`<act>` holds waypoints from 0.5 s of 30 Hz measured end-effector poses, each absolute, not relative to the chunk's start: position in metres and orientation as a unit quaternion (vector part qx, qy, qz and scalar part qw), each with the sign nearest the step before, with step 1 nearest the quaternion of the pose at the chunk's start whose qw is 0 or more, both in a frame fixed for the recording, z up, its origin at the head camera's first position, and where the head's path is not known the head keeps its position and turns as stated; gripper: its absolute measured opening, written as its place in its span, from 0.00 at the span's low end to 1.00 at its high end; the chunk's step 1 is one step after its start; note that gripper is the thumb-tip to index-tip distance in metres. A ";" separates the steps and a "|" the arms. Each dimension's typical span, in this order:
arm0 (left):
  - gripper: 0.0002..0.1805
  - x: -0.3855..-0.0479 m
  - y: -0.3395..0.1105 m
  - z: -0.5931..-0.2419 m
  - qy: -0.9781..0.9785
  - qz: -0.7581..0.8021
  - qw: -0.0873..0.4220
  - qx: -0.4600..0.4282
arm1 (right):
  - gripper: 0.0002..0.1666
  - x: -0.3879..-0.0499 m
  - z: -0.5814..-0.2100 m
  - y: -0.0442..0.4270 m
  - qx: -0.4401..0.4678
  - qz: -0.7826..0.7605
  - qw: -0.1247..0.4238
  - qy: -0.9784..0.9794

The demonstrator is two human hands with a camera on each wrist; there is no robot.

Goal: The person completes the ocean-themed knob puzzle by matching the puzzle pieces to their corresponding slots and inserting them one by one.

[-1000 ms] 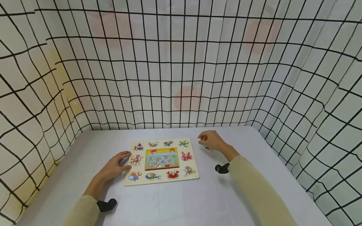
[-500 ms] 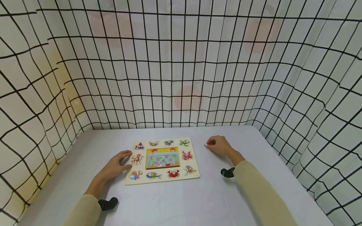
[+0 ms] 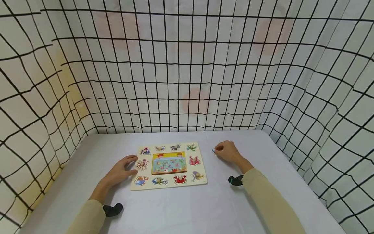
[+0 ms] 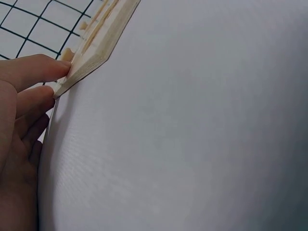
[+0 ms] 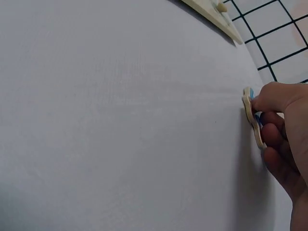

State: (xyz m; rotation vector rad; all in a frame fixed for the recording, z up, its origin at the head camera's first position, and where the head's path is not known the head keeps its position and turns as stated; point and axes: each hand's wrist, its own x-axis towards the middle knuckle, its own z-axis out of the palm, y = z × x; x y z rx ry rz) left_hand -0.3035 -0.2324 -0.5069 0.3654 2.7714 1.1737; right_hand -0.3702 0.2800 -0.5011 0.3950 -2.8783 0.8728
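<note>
A pale wooden peg puzzle board [image 3: 160, 187] lies flat on the table, with sea-creature pieces around a central aquarium picture. My left hand [image 3: 120, 171] is at the board's left side in the head view, thumb and fingers spread apart and touching that edge. In the left wrist view, the thumb and fingers of my left hand [image 4: 29, 96] meet the board's edge. To the right of the board, my right hand [image 3: 227, 151] pinches a small wooden puzzle piece [image 5: 253, 118] with blue on it. That piece is tilted on edge, its picture mostly hidden by the fingers.
A white cloth-covered table [image 3: 175, 208] lies under everything. Black grid netting [image 3: 187, 74] over white walls surrounds its back and sides. Black camera straps sit at the left wrist [image 3: 113, 210] and the right wrist [image 3: 235, 180].
My right hand was above the piece and has shifted right and slightly nearer, now pinching it between thumb and fingers. My left hand has stayed at the board's edge.
</note>
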 end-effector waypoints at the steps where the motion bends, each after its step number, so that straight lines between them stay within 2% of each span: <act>1: 0.38 -0.304 -0.232 -0.507 0.914 0.385 0.054 0.120 | 0.09 -0.370 -0.500 0.279 0.128 0.287 0.055 -0.948; 15: 0.38 -0.305 -0.231 -0.507 0.913 0.386 0.054 0.120 | 0.08 -0.369 -0.485 0.260 0.153 0.306 0.050 -0.938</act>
